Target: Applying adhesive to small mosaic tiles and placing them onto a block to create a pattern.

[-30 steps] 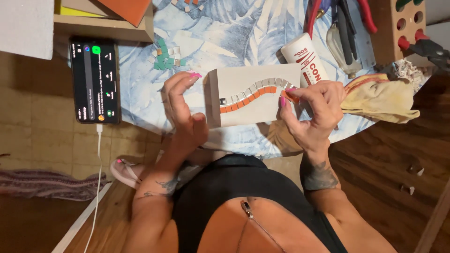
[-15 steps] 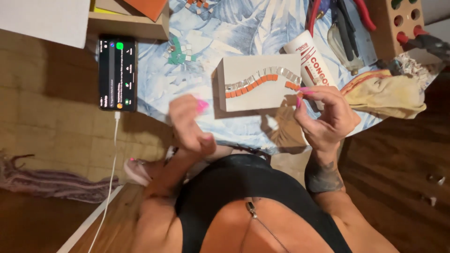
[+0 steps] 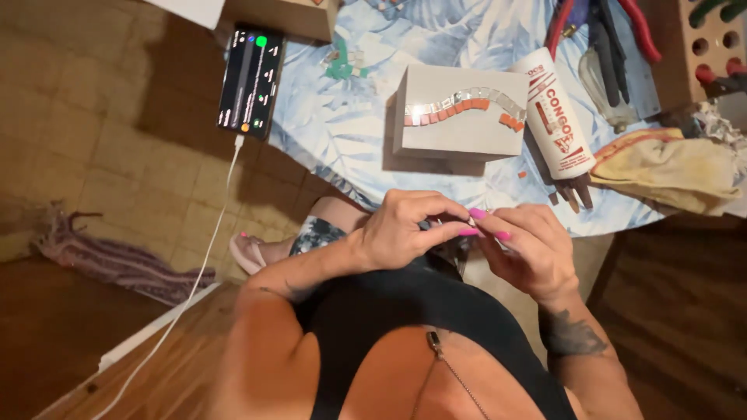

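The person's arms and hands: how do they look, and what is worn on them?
Both arms are bare, without sleeves. The left hand and the right hand have long bright pink nails. A dark tattoo marks the right forearm. No rings or watch can be made out.

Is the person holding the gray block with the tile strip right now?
No, the gray block rests on the table, while the left hand and right hand meet below it, near the lap.

a phone (image 3: 250,82) is lying lit at the worktop (image 3: 342,124) edge, its white cable (image 3: 204,264) trailing down; a yellowed rag (image 3: 673,167) is resting beside a white tube (image 3: 556,115).
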